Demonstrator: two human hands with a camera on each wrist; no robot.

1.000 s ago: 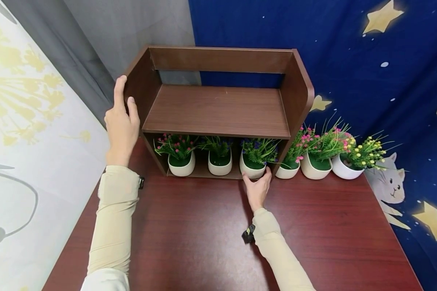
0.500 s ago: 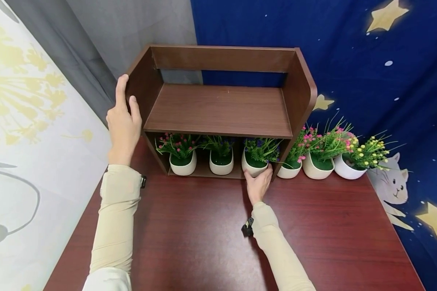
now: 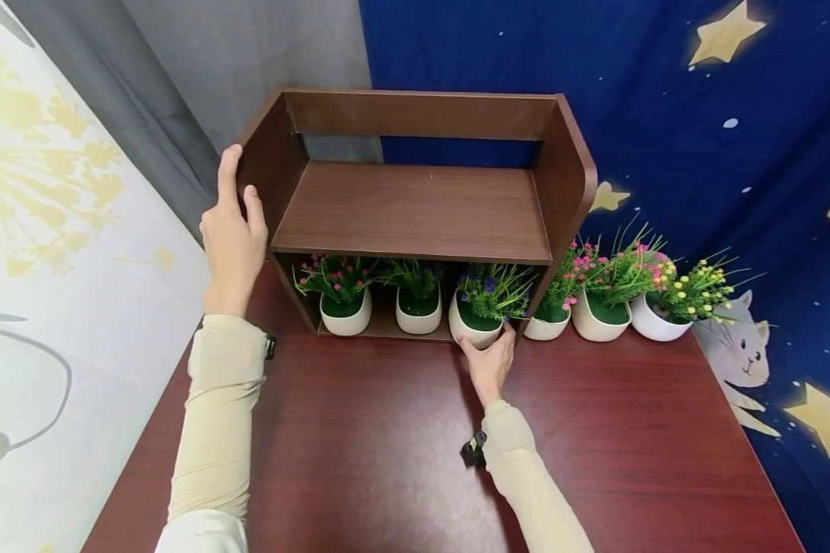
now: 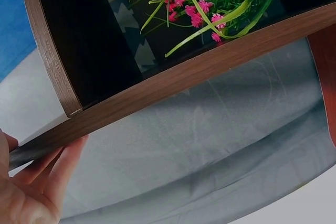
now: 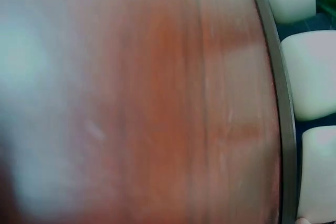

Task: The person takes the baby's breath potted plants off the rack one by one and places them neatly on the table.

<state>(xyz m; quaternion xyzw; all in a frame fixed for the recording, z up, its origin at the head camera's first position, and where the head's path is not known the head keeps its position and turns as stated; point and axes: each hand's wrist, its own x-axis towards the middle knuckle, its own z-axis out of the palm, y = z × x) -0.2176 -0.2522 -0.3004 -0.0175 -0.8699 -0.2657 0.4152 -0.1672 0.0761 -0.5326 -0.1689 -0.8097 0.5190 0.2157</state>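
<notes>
My left hand grips the left side panel of a brown wooden shelf. In the left wrist view, its thumb and fingers lie on either side of the panel edge. With thumb and fingers spread around its front, my right hand holds a white flowerpot with blue-purple flowers. That pot sits in the lower compartment at the right, its front reaching past the shelf's front edge. To its left stand a purple-flowered pot and a pink-flowered pot. Only a fingertip of the right hand shows in the right wrist view.
Right of the shelf, two pink-flowered pots and a yellow-flowered pot stand in a row. Everything rests on a reddish-brown table. Grey and blue curtains hang behind.
The blue-flowered pot has come slightly toward me and left, out past the shelf's front edge, with my right hand on it. My left hand stays on the panel.
</notes>
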